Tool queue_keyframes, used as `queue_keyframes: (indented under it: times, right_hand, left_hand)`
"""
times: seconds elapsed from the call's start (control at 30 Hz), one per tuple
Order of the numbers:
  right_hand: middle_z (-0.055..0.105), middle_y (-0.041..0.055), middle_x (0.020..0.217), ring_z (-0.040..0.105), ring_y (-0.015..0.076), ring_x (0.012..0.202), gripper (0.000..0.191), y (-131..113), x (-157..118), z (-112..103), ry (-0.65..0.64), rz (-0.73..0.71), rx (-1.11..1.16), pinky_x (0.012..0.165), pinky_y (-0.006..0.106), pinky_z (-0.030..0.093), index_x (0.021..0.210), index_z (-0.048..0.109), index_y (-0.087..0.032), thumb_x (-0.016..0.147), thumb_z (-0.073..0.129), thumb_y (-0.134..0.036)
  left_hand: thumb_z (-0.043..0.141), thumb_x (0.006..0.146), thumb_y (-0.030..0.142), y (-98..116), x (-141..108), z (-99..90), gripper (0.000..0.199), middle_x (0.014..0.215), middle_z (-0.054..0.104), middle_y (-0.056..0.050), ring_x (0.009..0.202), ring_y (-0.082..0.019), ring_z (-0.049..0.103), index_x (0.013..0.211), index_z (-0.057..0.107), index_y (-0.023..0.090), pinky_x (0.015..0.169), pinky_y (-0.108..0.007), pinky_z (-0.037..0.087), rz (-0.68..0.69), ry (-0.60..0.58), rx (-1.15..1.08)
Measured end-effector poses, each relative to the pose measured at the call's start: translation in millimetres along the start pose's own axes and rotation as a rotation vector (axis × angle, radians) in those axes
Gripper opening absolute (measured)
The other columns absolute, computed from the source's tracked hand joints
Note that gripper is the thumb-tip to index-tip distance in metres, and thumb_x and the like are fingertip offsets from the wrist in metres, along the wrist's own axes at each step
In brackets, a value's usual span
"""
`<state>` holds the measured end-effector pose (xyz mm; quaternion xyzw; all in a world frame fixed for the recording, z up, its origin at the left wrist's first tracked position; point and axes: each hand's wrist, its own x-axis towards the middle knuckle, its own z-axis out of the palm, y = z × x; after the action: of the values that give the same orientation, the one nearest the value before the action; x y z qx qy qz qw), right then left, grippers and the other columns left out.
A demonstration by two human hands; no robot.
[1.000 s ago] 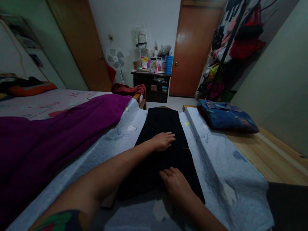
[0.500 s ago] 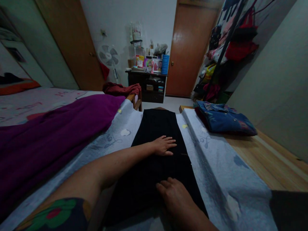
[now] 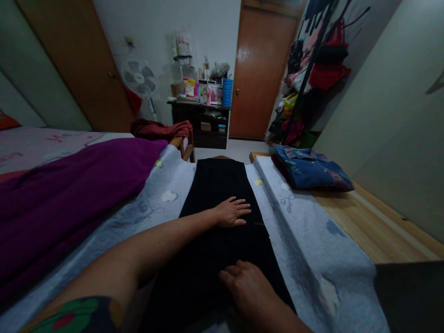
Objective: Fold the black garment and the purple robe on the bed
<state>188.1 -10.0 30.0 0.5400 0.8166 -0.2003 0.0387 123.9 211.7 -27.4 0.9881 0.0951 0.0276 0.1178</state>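
Observation:
A long black garment (image 3: 222,185) lies spread lengthwise over a grey-blue patterned sheet; its exact kind is hard to make out in the dim light. My left hand (image 3: 231,212) rests palm down on its middle, with the fingers stretched out and slightly apart. Nearer to me, my right hand (image 3: 248,284) is closed at the lower part of the black cloth, its fingers bent and the fingertips partly hidden. A short slit-like line shows on the garment's right side, beside my left hand.
The patterned sheet (image 3: 312,259) extends to both sides. A purple blanket (image 3: 86,189) lies at left. Folded blue denim clothing (image 3: 308,169) sits on a wooden board (image 3: 367,226) at right. Farther back are a fan (image 3: 139,77), a dark cabinet (image 3: 180,122) and a door (image 3: 255,74).
The view has turned a little to the right, so the room appears farther left. My left hand stays flat on the garment; my right fingers look slightly more curled.

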Motion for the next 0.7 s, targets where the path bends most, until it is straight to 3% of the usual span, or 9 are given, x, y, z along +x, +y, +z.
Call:
queue_keyframes:
  times: [0.17, 0.33, 0.43, 0.57, 0.7]
  right_hand:
    - [0.069, 0.0052, 0.104, 0.062, 0.0229, 0.096, 0.029, 0.0, -2.7, 0.9, 0.038, 0.02, 0.027, 0.087, 0.032, 0.042, 0.106, 0.062, -0.022, 0.077, 0.059, -0.023]
    - [0.069, 0.0051, 0.1, 0.063, 0.0226, 0.093, 0.027, -2.0, -5.1, -4.2, 0.046, 0.011, 0.006, 0.082, 0.031, 0.042, 0.103, 0.061, -0.021, 0.076, 0.057, -0.021]
    - [0.069, 0.005, 0.101, 0.063, 0.0219, 0.092, 0.029, -5.7, -9.6, -20.8, 0.068, 0.002, -0.005, 0.079, 0.03, 0.042, 0.103, 0.061, -0.022, 0.076, 0.055, -0.018]
    - [0.069, 0.0048, 0.101, 0.063, 0.0215, 0.093, 0.029, -8.0, -15.2, -48.1, 0.094, -0.003, -0.012, 0.075, 0.028, 0.041, 0.103, 0.061, -0.022, 0.075, 0.055, -0.017]
    - [0.069, 0.0031, 0.098, 0.064, 0.0205, 0.088, 0.025, -4.4, -14.9, -73.6, 0.114, -0.016, -0.033, 0.069, 0.028, 0.039, 0.102, 0.061, -0.024, 0.077, 0.057, -0.021]
  left_hand:
    - [0.043, 0.094, 0.045, -1.2, -20.2, -9.2, 0.062, 0.159, 0.018, -0.008, 0.146, -0.026, 0.017, 0.15, 0.023, 0.026, 0.114, -0.05, 0.019, -0.042, 0.026, -0.04]
    - [0.051, 0.089, 0.029, -5.5, -50.0, -15.6, 0.058, 0.156, 0.03, -0.008, 0.145, -0.026, 0.02, 0.145, 0.035, 0.027, 0.114, -0.053, 0.018, -0.157, -0.05, -0.093]
    - [0.055, 0.086, 0.025, -7.5, -60.9, -16.0, 0.061, 0.156, 0.028, -0.009, 0.145, -0.026, 0.019, 0.144, 0.036, 0.026, 0.115, -0.054, 0.014, -0.199, -0.047, -0.159]
    - [0.054, 0.087, 0.021, -16.1, -72.2, -20.0, 0.05, 0.153, 0.035, -0.007, 0.145, -0.026, 0.02, 0.136, 0.048, 0.026, 0.114, -0.055, 0.011, -0.235, -0.041, -0.347]
    - [0.06, 0.083, 0.029, -29.9, -88.9, -32.7, 0.04, 0.144, 0.049, -0.007, 0.139, -0.028, 0.033, 0.123, 0.061, 0.025, 0.114, -0.046, 0.021, -0.286, -0.042, -0.657]
